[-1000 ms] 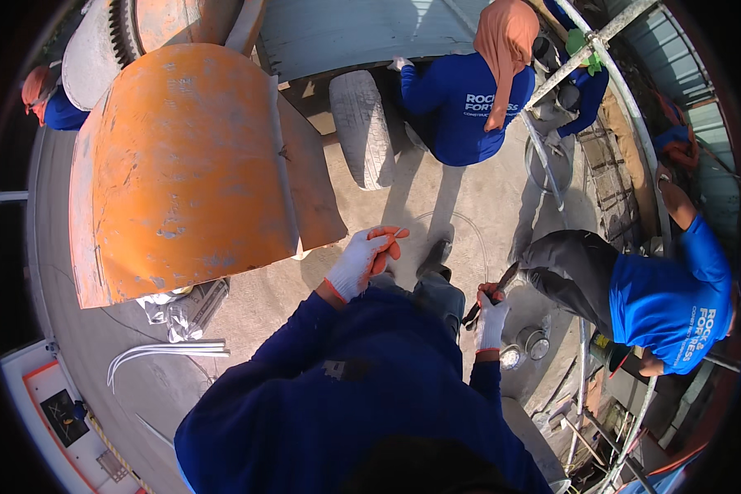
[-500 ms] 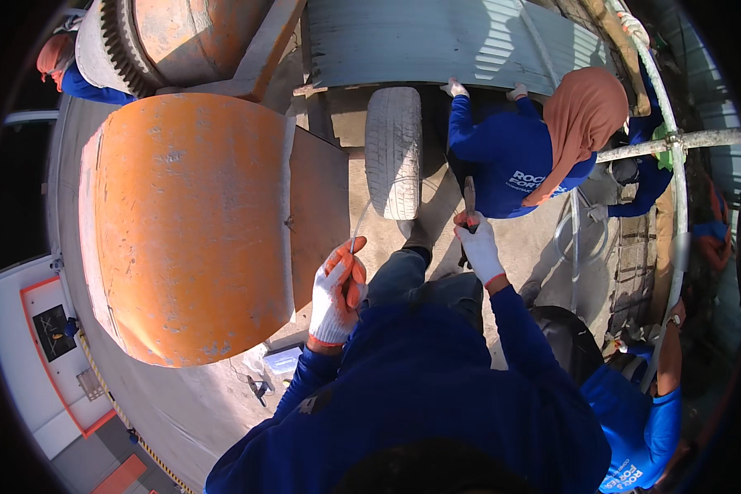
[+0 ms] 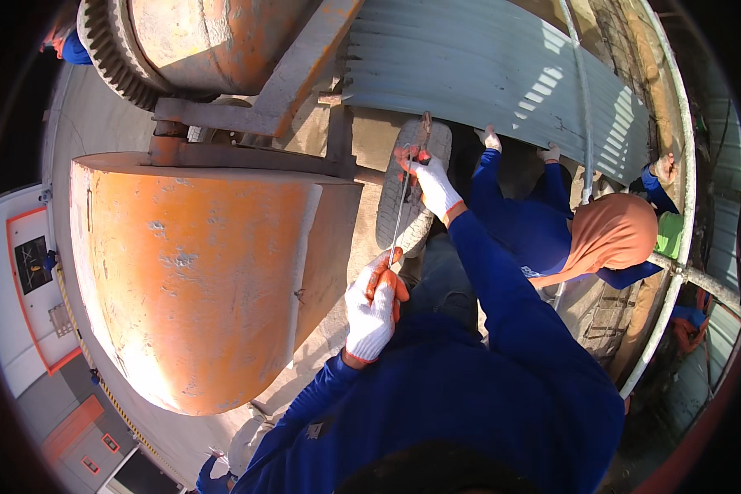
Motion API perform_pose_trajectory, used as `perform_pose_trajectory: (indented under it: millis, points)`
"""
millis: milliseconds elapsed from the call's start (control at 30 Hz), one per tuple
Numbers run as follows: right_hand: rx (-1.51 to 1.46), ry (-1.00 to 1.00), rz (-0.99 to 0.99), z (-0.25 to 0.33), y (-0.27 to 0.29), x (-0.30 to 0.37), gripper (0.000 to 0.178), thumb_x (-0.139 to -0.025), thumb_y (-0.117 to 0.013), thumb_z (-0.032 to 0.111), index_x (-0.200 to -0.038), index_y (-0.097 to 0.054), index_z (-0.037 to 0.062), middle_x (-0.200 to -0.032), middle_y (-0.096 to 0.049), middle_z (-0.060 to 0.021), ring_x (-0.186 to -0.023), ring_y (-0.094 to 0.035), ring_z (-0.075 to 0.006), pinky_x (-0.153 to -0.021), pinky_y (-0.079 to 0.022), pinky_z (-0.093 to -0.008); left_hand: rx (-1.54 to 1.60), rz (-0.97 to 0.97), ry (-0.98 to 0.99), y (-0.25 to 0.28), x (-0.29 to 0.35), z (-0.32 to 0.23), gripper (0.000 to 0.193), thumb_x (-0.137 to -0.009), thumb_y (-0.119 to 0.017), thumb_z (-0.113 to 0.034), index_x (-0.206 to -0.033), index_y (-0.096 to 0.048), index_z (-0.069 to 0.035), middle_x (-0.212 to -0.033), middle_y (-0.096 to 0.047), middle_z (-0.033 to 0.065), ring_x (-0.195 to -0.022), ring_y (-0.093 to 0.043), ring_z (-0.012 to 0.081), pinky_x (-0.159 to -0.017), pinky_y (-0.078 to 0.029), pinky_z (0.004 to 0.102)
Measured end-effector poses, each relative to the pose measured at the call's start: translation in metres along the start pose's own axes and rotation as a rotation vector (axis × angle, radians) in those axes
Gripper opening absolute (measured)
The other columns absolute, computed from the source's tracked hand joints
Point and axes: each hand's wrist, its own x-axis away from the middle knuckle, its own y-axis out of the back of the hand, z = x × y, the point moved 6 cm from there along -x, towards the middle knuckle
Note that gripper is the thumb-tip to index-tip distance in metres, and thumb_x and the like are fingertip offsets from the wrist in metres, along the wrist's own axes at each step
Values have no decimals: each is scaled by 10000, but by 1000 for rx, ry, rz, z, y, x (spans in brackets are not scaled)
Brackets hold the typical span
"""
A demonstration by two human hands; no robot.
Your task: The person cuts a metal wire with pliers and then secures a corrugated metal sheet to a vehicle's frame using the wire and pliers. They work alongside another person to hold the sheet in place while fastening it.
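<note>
My left hand (image 3: pixel 372 313), in a white knit glove with an orange palm, pinches the lower end of a thin wire (image 3: pixel 400 210). The wire slants up from its fingertips toward my right hand (image 3: pixel 436 191), gloved the same way. That hand is closed round a rusty-headed tool, apparently pliers (image 3: pixel 426 128), whose jaws point away from me. Whether the jaws grip the wire's upper end cannot be made out. Both hands are above a dusty tyre (image 3: pixel 420 226), beside the large orange metal hopper (image 3: pixel 198 280) on my left.
A co-worker (image 3: pixel 519 218) in blue with an orange head cloth grips the edge of a corrugated metal sheet (image 3: pixel 469 66) ahead. Another hand (image 3: pixel 665 169) is at the sheet's right end. Metal pipes (image 3: pixel 685 165) stand at right. A toothed drum (image 3: pixel 214 41) lies far left.
My right hand has moved forward and left with the pliers, over the tyre. My left hand has shifted right, still holding the wire. The co-worker appears farther right.
</note>
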Motion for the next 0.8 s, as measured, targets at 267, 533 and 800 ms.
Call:
perform_pose_trajectory:
  millis: [267,533,800]
  points:
    - [100,-74,-50,-26,22,-148,135,-940,-692,-24,-1039,-623,37,-987,-666,-42,-799,-623,-125,-720,-504,-297,-91,-601,-106,-9,-152,24,428,-1119,-535,-157,-1465,-564,93,-684,-572,-5,-495,-404,21,-460,-316,201]
    - [-89,-250,-44,-115,104,-119,241,-944,-646,-121,-957,-471,45,-1092,-647,-88,-891,-662,-161,-783,-548,-289,8,-905,-209,4,-336,84,446,-1120,-516,-192,-1499,-547,40,-668,-536,-15,-498,-392,38,-449,-303,222]
    - [-60,-367,-27,-113,108,-122,129,-971,-638,-116,-1064,-571,-58,-1207,-697,-220,-1095,-752,-303,-978,-628,-401,-74,-904,-427,24,-460,121,443,-1123,-522,-279,-1476,-582,-17,-647,-463,-47,-507,-342,35,-457,-261,245]
